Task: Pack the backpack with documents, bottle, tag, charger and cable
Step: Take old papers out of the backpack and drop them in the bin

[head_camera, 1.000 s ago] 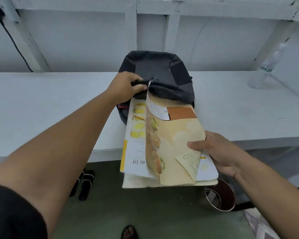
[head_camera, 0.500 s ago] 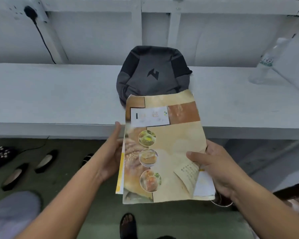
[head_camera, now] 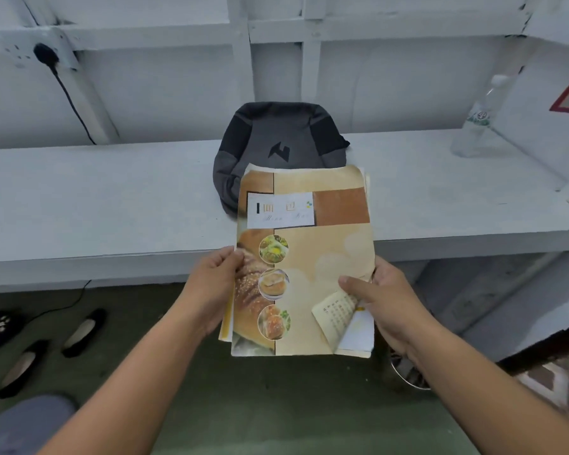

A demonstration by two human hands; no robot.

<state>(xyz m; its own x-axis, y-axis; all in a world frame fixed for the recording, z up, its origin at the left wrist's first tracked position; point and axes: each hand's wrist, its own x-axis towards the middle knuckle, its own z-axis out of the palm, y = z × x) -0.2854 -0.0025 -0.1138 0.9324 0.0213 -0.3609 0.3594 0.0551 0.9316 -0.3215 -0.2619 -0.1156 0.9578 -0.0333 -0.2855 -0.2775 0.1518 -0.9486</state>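
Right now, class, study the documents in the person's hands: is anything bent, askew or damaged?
Yes. The top sheet's lower right corner is folded over, showing its printed back, by the right hand. The documents are unevenly stacked: lower sheets poke out at the left edge.

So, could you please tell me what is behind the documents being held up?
The grey backpack lies on the white bench behind the documents. Its far part with a dark logo shows; its near end is covered, so its opening cannot be seen.

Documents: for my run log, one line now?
left hand, right hand: grip tan printed paper documents | white bench: grey fabric backpack, clear plastic bottle
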